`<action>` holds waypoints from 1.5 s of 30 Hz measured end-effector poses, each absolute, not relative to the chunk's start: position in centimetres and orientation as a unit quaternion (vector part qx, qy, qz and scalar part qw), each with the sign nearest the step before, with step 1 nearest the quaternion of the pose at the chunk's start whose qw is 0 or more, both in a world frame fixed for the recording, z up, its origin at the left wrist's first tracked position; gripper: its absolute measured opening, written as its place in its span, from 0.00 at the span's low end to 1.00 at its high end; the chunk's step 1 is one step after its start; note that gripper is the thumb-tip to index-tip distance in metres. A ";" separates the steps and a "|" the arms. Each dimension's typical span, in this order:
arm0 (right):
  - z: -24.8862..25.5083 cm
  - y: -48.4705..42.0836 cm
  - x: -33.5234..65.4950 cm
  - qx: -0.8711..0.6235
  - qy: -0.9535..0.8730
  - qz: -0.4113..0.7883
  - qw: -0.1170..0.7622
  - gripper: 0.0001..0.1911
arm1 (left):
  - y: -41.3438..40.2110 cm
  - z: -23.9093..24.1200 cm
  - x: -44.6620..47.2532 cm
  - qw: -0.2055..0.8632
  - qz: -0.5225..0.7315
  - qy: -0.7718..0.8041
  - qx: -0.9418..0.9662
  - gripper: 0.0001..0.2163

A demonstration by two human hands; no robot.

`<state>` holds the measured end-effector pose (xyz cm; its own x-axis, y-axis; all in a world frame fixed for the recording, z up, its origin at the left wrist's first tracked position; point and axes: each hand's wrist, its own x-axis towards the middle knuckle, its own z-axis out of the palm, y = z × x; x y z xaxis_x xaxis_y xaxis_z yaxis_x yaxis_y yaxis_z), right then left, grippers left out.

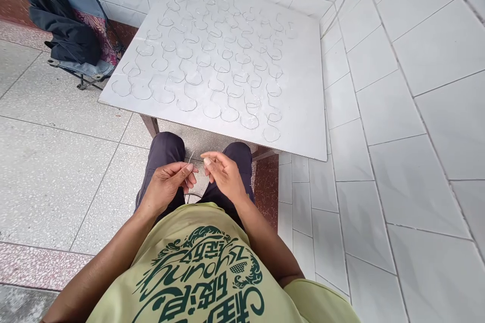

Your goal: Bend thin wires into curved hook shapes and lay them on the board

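My left hand (170, 181) pinches a thin, pale piece of wire (190, 157) between thumb and forefinger. One end of the wire sticks up above the fingertips and bends slightly. A short distance to the right, my right hand (223, 174) is held with its forefinger stretched out and its thumb close below; nothing shows in it. Both hands hover over my lap, in front of the table edge. On the white tabletop (303, 106) lie many thin bent wires in S-like curves with rounded loops, such as one curved wire (271, 140) near the front edge.
A folding chair (85, 2) with dark clothing (64, 30) on it stands at the left. White tiled wall (409, 111) runs along the right side and behind the table. A wooden table leg (150, 125) shows by my left knee. The floor (49, 171) is speckled stone.
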<state>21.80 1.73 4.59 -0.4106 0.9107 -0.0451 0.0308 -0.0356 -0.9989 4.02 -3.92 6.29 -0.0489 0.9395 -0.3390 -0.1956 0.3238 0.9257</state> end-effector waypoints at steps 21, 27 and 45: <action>2.9 0.9 19.4 -0.356 -0.338 0.756 0.432 0.12 | -4.7 5.3 5.3 0.624 0.555 0.515 0.195 0.15; 3.4 1.3 19.3 -0.408 -0.382 0.707 0.433 0.17 | -4.6 5.8 5.1 0.652 0.530 0.517 0.160 0.17; 3.9 1.6 19.4 -0.379 -0.453 0.689 0.421 0.25 | -4.7 7.1 5.2 0.604 0.565 0.543 0.148 0.17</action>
